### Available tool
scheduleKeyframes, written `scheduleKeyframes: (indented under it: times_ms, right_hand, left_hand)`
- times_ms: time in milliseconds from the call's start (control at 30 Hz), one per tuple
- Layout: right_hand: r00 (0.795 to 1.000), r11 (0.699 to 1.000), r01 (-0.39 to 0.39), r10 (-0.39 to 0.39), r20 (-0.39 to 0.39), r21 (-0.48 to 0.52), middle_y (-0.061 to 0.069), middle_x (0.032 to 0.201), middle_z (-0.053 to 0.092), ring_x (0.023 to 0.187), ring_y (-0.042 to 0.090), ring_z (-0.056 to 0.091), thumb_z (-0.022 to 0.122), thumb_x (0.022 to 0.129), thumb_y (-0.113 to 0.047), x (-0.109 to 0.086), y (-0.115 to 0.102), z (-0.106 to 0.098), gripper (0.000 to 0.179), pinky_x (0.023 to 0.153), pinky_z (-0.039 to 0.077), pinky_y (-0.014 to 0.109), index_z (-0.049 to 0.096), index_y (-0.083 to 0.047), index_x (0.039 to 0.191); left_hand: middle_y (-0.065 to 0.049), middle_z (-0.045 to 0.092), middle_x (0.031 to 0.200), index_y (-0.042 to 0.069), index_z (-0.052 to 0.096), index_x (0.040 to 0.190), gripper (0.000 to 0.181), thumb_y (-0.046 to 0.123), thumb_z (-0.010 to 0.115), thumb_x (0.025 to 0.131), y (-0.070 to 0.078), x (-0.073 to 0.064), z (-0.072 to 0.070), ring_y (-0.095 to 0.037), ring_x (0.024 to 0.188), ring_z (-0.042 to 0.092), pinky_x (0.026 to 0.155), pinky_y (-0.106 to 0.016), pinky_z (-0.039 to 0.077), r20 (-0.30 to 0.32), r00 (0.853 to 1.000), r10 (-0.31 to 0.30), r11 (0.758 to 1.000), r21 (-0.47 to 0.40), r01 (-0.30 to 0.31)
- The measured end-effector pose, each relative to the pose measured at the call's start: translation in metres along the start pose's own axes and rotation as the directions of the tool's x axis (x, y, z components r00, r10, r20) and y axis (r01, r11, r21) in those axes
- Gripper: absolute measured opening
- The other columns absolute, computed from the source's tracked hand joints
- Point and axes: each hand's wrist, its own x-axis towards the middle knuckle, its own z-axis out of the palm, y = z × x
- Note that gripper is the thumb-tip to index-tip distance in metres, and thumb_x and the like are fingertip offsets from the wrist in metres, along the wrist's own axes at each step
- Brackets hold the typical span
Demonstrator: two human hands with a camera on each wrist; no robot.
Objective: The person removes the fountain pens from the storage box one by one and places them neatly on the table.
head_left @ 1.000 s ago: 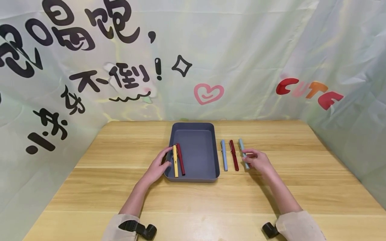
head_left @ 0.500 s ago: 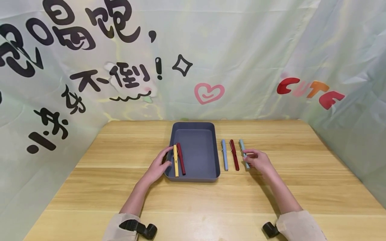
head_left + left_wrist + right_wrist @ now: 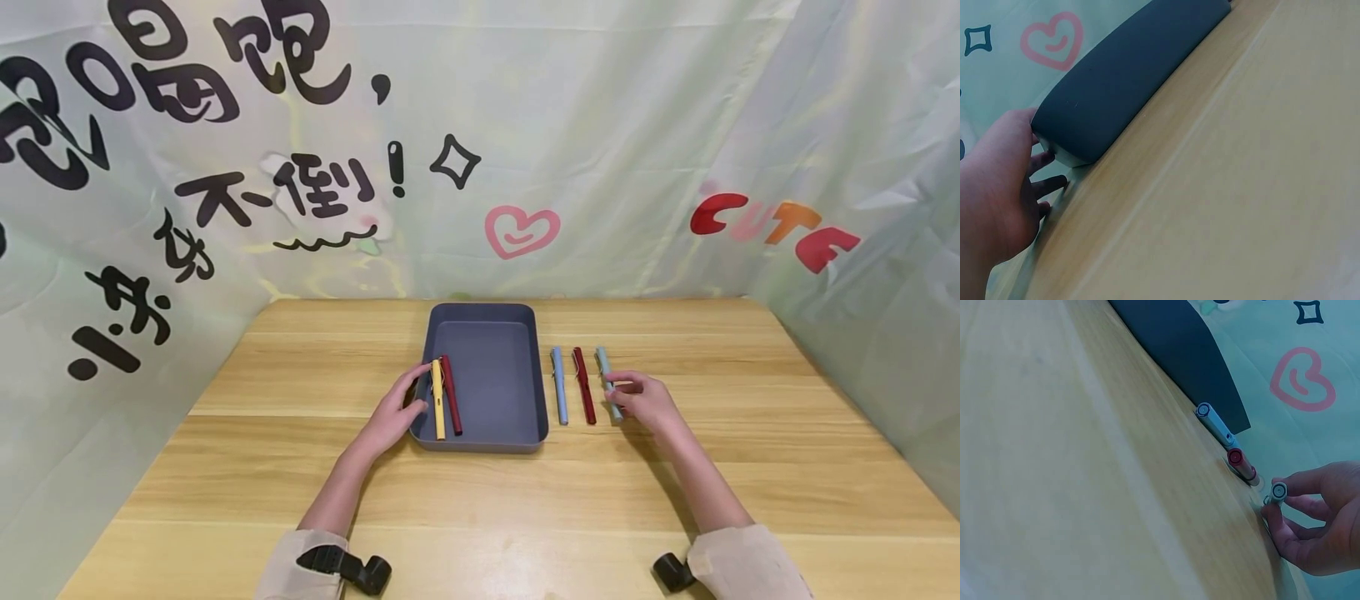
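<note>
My left hand [image 3: 393,417] grips the left wall of a dark grey-blue tray [image 3: 498,444]; thumb and index finger reach the rim, and the left wrist view shows other fingers outside the wall. Inside the tray, a yellow pen [image 3: 438,408] and a dark red pen [image 3: 452,400] lie side by side near that hand. My right hand [image 3: 645,402] pinches a pale teal pen [image 3: 603,360] between thumb and fingers; its round end [image 3: 1279,491] faces the camera in the right wrist view. To its left lie another dark red pen [image 3: 583,387] and a light blue pen [image 3: 558,387].
Everything stands on a light wooden table [image 3: 480,517]. A pale printed curtain [image 3: 600,125] with black characters and a pink heart [image 3: 522,232] hangs behind the table and along both sides. Black camera mounts [image 3: 367,575] sit on both sleeves.
</note>
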Motion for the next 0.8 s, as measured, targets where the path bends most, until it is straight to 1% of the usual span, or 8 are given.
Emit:
scheduleKeyframes:
  times_ms: [133,267,367,500,633,800]
  right_hand:
    - [1.000,1.000,-0.008,0.008,0.003,0.006,0.027,0.114,0.053,0.088,0.022,0.060,0.057,0.090,-0.007,-0.001,-0.001,0.000,0.039,0.070,0.050,0.029,0.049,0.008,0.125]
    - [1.000,1.000,-0.018,0.018,0.004,0.005,0.027,0.116,0.053,0.089,0.022,0.060,0.057,0.091,-0.008,-0.002,-0.003,0.000,0.039,0.071,0.050,0.029,0.049,0.007,0.125]
    - [1.000,1.000,-0.030,0.030,0.004,0.006,0.027,0.117,0.052,0.090,0.022,0.060,0.056,0.091,-0.008,-0.003,-0.003,-0.001,0.039,0.072,0.050,0.030,0.049,0.007,0.126]
    - [0.999,0.999,-0.040,0.040,0.003,0.004,0.027,0.117,0.052,0.090,0.023,0.060,0.056,0.091,-0.008,-0.003,-0.003,-0.001,0.039,0.072,0.049,0.029,0.049,0.006,0.126]
    - [0.999,0.999,-0.039,0.039,-0.003,-0.005,0.025,0.115,0.053,0.089,0.021,0.058,0.055,0.091,-0.009,-0.002,-0.002,-0.002,0.038,0.071,0.049,0.028,0.049,0.006,0.126]
    - [0.999,0.999,-0.035,0.034,-0.011,-0.021,0.022,0.116,0.050,0.089,0.023,0.056,0.056,0.091,-0.008,-0.001,-0.001,-0.002,0.038,0.072,0.049,0.028,0.049,0.006,0.126]
  left_hand:
    - [-0.011,0.021,0.149,0.013,0.035,0.142,0.058,0.002,0.051,0.087,0.003,-0.001,-0.001,-0.029,0.134,0.017,0.104,-0.052,0.017,0.002,1.000,-0.001,1.000,-0.008,0.001]
    - [-0.020,0.019,0.148,0.003,0.032,0.142,0.057,-0.002,0.049,0.087,0.024,-0.007,-0.005,-0.035,0.134,0.015,0.104,-0.054,0.015,0.026,1.000,-0.004,1.000,-0.024,0.005]
    - [-0.023,0.018,0.147,0.000,0.031,0.141,0.057,-0.003,0.048,0.087,0.039,-0.011,-0.007,-0.036,0.133,0.015,0.104,-0.053,0.015,0.036,0.999,-0.017,1.000,-0.021,0.018]
    - [-0.022,0.019,0.147,0.002,0.032,0.141,0.056,-0.002,0.049,0.088,0.041,-0.012,-0.007,-0.035,0.133,0.016,0.104,-0.052,0.016,0.034,0.999,-0.028,0.999,-0.020,0.029]
    - [-0.021,0.019,0.147,0.003,0.032,0.142,0.056,-0.002,0.049,0.088,0.039,-0.011,-0.007,-0.035,0.134,0.016,0.104,-0.052,0.016,0.036,0.999,-0.025,0.999,-0.025,0.026]
    - [-0.021,0.019,0.147,0.002,0.032,0.141,0.057,-0.002,0.049,0.087,0.042,-0.012,-0.007,-0.036,0.133,0.016,0.104,-0.053,0.016,0.032,0.999,-0.021,1.000,-0.016,0.021]
